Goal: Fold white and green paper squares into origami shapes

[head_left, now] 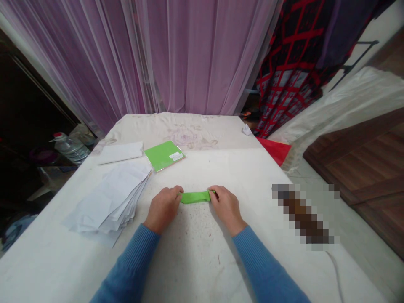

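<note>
The left hand [163,209] and the right hand [226,208] met near the middle of the desk [195,256], each pinching one end of a narrow, folded green paper strip [195,197], which sat just above the desk between them, directly in front of the person. The fingers [175,193] of the left hand were closed on the strip's left end, and the fingers [214,192] of the right hand were closed on its right end. Neither set was spread wide, though the view from above hid the fingertips too much to tell how hard they pressed. Holding the strip from both ends seemed to keep it straight and its folds flat, while leaving its middle in full view. Blue knitted sleeves [132,263] came in from the bottom corners, with the forearms angled inward, which kept the hands centred over a bare stretch of the desk. Off to the left lay a loose, fanned stack of white paper sheets [110,200], with a separate white sheet [120,152] beyond it and a pack of green paper [164,155] in a clear sleeve beside that. Grouped there, they appeared to be within reach yet clear of the hands' working space. A red plastic bag [274,149] hung at the far right corner, and a sheer purple curtain [195,54] fell behind the desk
</note>
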`<action>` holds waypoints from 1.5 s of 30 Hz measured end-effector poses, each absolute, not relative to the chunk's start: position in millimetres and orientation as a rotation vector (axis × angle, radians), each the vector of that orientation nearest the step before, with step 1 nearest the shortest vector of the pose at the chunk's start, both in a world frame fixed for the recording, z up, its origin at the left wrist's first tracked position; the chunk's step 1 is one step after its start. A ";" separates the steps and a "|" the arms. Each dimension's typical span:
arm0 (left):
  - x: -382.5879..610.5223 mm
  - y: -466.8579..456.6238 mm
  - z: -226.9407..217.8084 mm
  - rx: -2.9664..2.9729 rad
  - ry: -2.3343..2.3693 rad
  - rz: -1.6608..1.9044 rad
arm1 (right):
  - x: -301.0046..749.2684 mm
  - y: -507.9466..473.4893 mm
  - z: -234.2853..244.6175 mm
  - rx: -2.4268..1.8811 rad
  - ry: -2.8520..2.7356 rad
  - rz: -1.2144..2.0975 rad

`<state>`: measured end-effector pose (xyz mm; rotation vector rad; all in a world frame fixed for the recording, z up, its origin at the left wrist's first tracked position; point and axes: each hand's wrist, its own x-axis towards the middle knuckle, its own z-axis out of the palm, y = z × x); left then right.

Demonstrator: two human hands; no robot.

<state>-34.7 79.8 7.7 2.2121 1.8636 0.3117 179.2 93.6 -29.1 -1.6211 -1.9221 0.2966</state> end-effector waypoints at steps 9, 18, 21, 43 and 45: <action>-27.9 79.2 3.2 2.481 1.818 0.317 | 181.5 93.9 -31.2 -1.558 -1.911 0.308; -16.3 75.4 10.7 2.488 1.846 0.316 | 181.0 89.2 -22.2 -1.473 -1.981 0.285; -15.8 74.9 8.7 2.486 1.835 0.346 | 180.9 88.1 -19.3 -1.479 -1.991 0.284; -26.6 84.2 2.9 2.622 1.702 0.092 | 186.0 77.1 -8.6 -1.262 -2.191 0.038; -25.1 82.7 4.8 2.611 1.710 0.103 | 183.3 77.0 -8.8 -1.195 -2.257 0.008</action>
